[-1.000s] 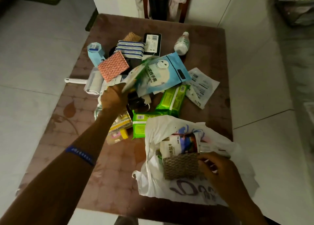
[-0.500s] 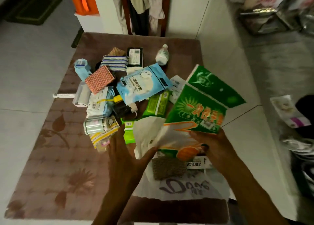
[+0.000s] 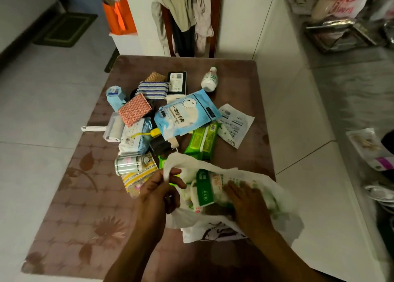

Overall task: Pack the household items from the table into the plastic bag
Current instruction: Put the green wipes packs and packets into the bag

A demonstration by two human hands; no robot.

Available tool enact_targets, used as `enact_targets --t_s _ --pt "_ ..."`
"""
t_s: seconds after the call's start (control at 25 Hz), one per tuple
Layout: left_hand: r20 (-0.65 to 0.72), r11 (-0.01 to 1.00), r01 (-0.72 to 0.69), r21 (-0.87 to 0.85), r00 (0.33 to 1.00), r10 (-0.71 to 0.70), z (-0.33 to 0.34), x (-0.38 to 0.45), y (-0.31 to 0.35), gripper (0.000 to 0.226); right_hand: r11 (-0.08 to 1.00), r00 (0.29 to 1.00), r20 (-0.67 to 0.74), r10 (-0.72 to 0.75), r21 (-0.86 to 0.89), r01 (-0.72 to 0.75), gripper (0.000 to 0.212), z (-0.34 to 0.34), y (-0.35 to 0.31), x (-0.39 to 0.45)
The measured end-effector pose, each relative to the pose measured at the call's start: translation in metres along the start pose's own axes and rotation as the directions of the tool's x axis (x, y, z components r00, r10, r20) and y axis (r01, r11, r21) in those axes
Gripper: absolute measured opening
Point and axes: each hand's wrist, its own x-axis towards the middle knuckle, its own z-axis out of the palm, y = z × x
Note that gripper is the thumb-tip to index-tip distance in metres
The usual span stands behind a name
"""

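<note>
white and thin, the plastic bag (image 3: 215,228) lies crumpled at the near right part of the table (image 3: 70,196), with dark handwriting-like print on its front and its mouth open toward the pile. inside it a green and white packet (image 3: 205,189) shows through the opening. the left hand (image 3: 158,193) pinches the left rim of the bag between thumb and curled fingers and lifts it. the right hand (image 3: 245,200) is inside the mouth, fingers spread flat and pressing on the packet.

beyond the bag the household items make one loose pile: one light blue pouch (image 3: 186,115) with a smiling face, one green wipes pack (image 3: 202,141), one white flat sachet (image 3: 234,124), one white bottle (image 3: 210,80), one lint roller (image 3: 110,129), one metal can (image 3: 130,164), one red patterned sponge (image 3: 134,110), one striped cloth (image 3: 152,89) and one black box (image 3: 177,83). the pouch lies over the other things in the middle.

half a second ago the right hand held the green packet up above the bag; now the packet is down inside. the left hand, then flat beside the bag, now grips the rim.
</note>
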Motion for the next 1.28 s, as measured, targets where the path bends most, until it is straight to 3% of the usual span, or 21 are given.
enact_targets --t_s 0.08,0.12,0.24,0.36,0.4,0.44,0.56,0.6,0.64,0.8,0.84,0.92,1.0,1.04,1.12,1.2,1.28 --pt "0.113 0.999 0.019 -0.04 0.994 -0.014 0.004 -0.005 -0.004 0.04 0.995 0.983 0.186 0.007 0.099 -0.026 0.08 0.001 0.006 -0.003" --pt "0.153 0.995 0.036 -0.095 0.988 -0.021 0.007 -0.004 -0.004 0.04 0.971 0.973 0.229 -0.02 0.236 -0.036 0.072 -0.012 0.006 -0.002" --pt "0.141 0.965 0.101 -0.243 0.988 -0.068 0.015 0.012 -0.004 0.039 0.809 0.993 -0.061 0.102 0.586 -0.047 0.021 -0.073 0.001 0.017" --pt "-0.006 0.986 0.122 -0.114 0.992 -0.123 0.011 0.033 -0.016 0.03 0.795 0.963 -0.196 0.186 0.605 -0.031 0.01 -0.097 -0.01 0.086" --pt "-0.062 0.989 0.136 -0.056 0.988 -0.14 0.009 0.036 -0.024 0.031 0.774 0.955 -0.157 0.253 0.624 -0.103 0.013 -0.086 -0.011 0.119" --pt "-0.109 0.987 0.158 -0.023 0.981 -0.159 0.006 0.037 -0.032 0.032 0.705 0.935 -0.03 0.354 0.665 -0.246 0.026 -0.068 -0.006 0.157" --pt "-0.15 0.985 0.175 -0.004 0.973 -0.174 -0.006 0.034 -0.048 0.036 0.366 0.753 0.368 0.545 0.704 -0.609 0.114 -0.024 -0.004 0.224" --pt "-0.151 0.985 0.172 0.009 0.974 -0.168 -0.008 0.036 -0.05 0.036 0.305 0.718 0.417 0.558 0.701 -0.644 0.126 -0.014 -0.006 0.235" --pt "-0.154 0.985 0.17 0.019 0.974 -0.165 -0.009 0.037 -0.052 0.036 0.276 0.719 0.418 0.555 0.723 -0.634 0.123 -0.004 -0.007 0.245" --pt "-0.103 0.988 0.151 0.021 0.984 -0.148 -0.003 0.029 -0.043 0.037 -0.043 0.784 0.465 0.412 0.869 -0.493 0.115 0.001 -0.013 0.253" --pt "-0.097 0.989 0.144 0.009 0.985 -0.143 -0.001 0.025 -0.037 0.035 -0.073 0.793 0.443 0.418 0.887 -0.456 0.109 0.01 0.002 0.257" --pt "-0.067 0.994 0.106 -0.034 0.992 -0.108 0.0 0.014 -0.022 0.029 -0.094 0.803 0.359 0.475 0.928 -0.36 0.081 -0.035 -0.007 0.202" --pt "-0.003 0.993 0.058 -0.104 0.998 -0.059 -0.001 0.003 -0.003 0.025 -0.108 0.782 0.155 0.604 0.988 -0.112 0.05 -0.072 0.001 0.14" --pt "0.045 0.991 0.038 -0.128 0.998 -0.033 -0.001 -0.002 0.006 0.025 -0.104 0.791 0.088 0.606 0.994 -0.031 0.041 -0.089 0.005 0.105" --pt "0.142 0.988 0.007 -0.154 0.99 0.015 -0.001 -0.01 0.019 0.031 -0.13 0.876 -0.003 0.483 0.989 0.075 0.036 -0.119 0.014 0.032" --pt "0.204 0.989 0.001 -0.146 0.979 0.029 0.0 -0.013 0.027 0.043 -0.151 0.96 0.111 0.258 0.986 -0.073 0.043 -0.133 0.009 -0.022" --pt "0.265 0.992 0.009 -0.122 0.964 0.024 0.001 -0.015 0.031 0.053 -0.015 0.905 0.411 0.112 0.911 -0.412 0.075 -0.115 -0.002 -0.043"
